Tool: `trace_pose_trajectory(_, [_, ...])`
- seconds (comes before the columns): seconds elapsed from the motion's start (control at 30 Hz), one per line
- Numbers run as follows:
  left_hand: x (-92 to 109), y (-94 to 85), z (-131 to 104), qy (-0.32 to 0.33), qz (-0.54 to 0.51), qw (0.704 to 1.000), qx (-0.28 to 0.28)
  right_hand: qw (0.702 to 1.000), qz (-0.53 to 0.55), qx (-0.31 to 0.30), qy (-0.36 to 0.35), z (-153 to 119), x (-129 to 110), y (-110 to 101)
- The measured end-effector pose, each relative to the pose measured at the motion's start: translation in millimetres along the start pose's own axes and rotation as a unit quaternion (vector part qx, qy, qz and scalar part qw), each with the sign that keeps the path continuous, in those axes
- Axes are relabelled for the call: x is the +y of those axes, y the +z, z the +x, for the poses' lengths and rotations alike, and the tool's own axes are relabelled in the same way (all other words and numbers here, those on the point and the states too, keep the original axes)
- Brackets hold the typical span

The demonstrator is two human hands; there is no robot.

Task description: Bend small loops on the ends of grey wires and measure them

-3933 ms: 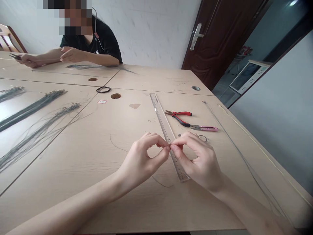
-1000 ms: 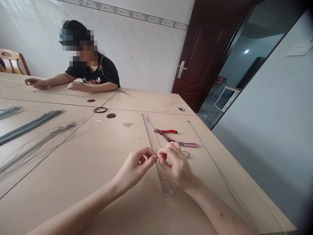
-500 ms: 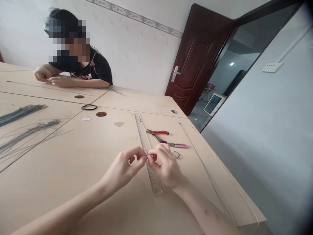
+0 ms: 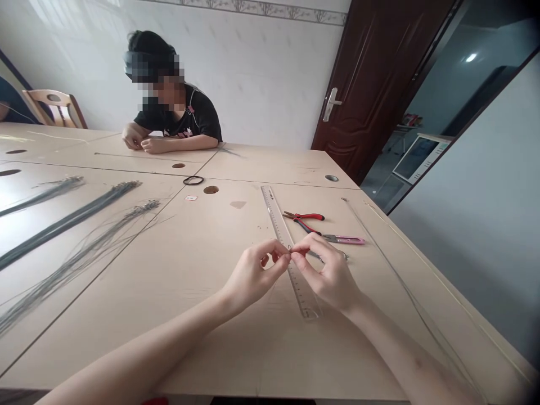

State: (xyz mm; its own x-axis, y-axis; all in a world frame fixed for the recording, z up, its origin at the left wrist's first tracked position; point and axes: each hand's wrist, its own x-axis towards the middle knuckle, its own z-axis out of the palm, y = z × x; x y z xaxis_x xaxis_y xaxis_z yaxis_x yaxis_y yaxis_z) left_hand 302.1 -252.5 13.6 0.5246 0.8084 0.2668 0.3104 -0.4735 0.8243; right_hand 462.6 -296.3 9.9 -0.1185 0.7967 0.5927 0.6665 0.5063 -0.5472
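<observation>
My left hand and my right hand meet fingertip to fingertip above a clear ruler. Both pinch a thin dark strand, whose small loop stands up between the fingertips. The rest of the strand is too fine to follow. Beyond my right hand lie red-and-black pliers and pink-handled snips. A small ring-like item is partly hidden behind that hand.
Bundles of grey strands lie at left. One long grey strand and a pale yellow one run along the right. A black band sits near a table hole. Across the table sits a person.
The camera view has turned left, so everything sits further right in the picture and more strand bundles show. Both hands keep their pinch on the looped strand above the ruler.
</observation>
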Motion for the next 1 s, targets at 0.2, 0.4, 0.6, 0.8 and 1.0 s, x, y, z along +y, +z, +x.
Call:
trace_pose_trajectory(0.2, [-2.0,0.4,0.5,0.012,0.016,1.0,0.007,0.998,-0.045,0.001,-0.041,-1.4,2.5,1.1])
trace_pose_trajectory(0.4, [-7.5,2.2,0.6,0.037,0.026,0.999,0.004,0.987,-0.117,0.001,-0.109,-1.0,8.5,4.4])
trace_pose_trajectory(0.6, [-12.5,5.8,-0.4,0.09,0.044,0.995,0.005,0.981,-0.156,-0.012,-0.116,-2.2,9.9,9.0])
trace_pose_trajectory(0.8, [-26.3,-1.4,10.4,0.095,0.061,0.993,0.038,0.982,-0.188,0.008,0.017,8.7,24.9,-3.7])
trace_pose_trajectory(1.0, [-35.9,-15.0,23.6,0.051,0.056,0.993,0.088,0.967,-0.207,-0.127,0.074,14.6,30.1,-11.3])
